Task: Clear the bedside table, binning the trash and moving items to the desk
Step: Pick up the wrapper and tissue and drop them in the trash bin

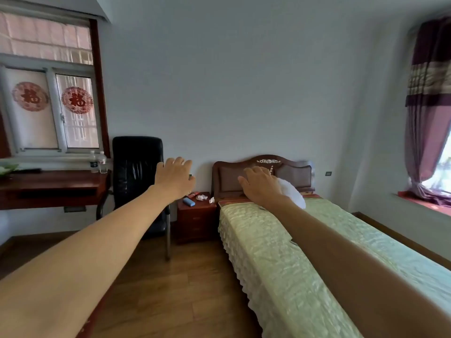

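1. The left hand (174, 178) is stretched forward at arm's length, palm away from the camera, fingers spread and loosely curled; it grasps nothing.
2. The right hand (260, 186) is likewise extended, palm down, fingers relaxed and empty, seen in front of the bed's headboard (292, 170).
3. Both hands hang in the air, well short of the bedside table (195, 219), which stands against the far wall between the black office chair (138, 172) and the bed (317, 240).
4. On the table top, a blue oblong case (189, 201) lies toward the front left corner.
5. A small red item (194, 194) sits near the back edge, partly hidden by the left hand; what it is cannot be told.
6. A crumpled clear wrapper (201, 197) lies at the middle of the top.
7. A small white scrap of paper (211, 200) lies near the right edge, beside the bed.
8. A white pillow (294, 193) rests at the head of the bed, partly behind the right hand.
9. The desk (51, 189) stands at the left under the window (48, 106), its right end near the chair.
10. Two clear plastic bottles (98, 162) stand upright at the desk's back right corner.
11. A dark flat object (26, 171) lies near the desk's back edge, too blurred to identify.
12. A purple curtain (427, 106) hangs at the far right.
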A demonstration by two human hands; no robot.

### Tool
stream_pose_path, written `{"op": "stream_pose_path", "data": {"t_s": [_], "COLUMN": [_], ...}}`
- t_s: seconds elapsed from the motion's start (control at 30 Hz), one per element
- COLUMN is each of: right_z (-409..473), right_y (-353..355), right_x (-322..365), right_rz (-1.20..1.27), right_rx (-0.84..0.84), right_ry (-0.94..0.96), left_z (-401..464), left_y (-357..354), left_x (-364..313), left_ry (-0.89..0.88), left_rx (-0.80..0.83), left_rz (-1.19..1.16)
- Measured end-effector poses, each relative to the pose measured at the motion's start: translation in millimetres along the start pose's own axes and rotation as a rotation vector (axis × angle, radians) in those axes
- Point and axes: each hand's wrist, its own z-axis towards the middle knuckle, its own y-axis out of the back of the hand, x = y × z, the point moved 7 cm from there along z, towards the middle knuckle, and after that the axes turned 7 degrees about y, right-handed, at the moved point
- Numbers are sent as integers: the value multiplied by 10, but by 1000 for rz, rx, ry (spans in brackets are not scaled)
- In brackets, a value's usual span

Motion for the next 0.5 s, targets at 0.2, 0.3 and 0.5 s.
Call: {"op": "stream_pose_path", "data": {"t_s": [0.2,0.3,0.5], "right_z": [848,1187,1861], "right_y": [-426,-662,-1350], "right_x": [-356,-444,-521], "right_rz": [-6,-14,-12], "right_rx": [13,19,77], "right_ry": [12,20,38], "left_z": [775,1070,1581], "left_y": [-475,-761,-1462], "left_x": [-199,-179,12], "left_ry": [3,5,21], "left_rx": [52,76,119], "left_rz": [-34,-37,-23]}}
